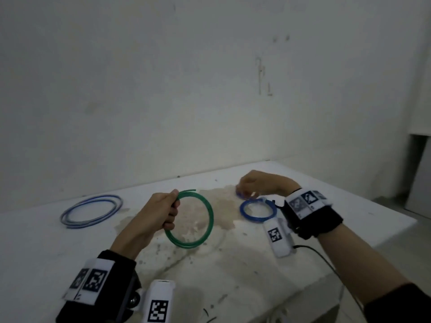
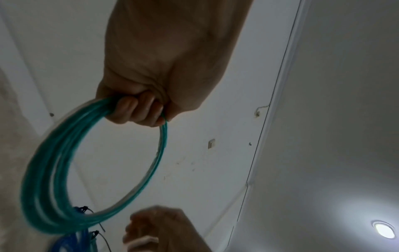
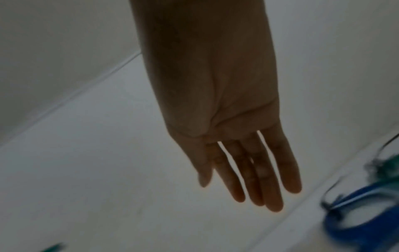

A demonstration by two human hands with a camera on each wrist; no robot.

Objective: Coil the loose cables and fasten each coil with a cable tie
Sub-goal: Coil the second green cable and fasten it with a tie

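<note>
Left hand (image 1: 161, 212) gripped the green coil (image 1: 205, 220) above mid-desk (image 1: 70, 248); right hand (image 1: 256, 183), fingers straight in the wrist view, hovered over the blue coil (image 1: 257, 209) near the desk's right edge, bare surface between.

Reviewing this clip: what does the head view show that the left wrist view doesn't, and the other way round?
Only the head view shows the pale blue cable lying loose at the table's left and the whole small blue coil lying flat near the right hand.

Only the left wrist view shows the left fingers curled round the strands, black cable ties on the blue coil, and a ceiling light.

Both show the left hand gripping the green coil.
</note>
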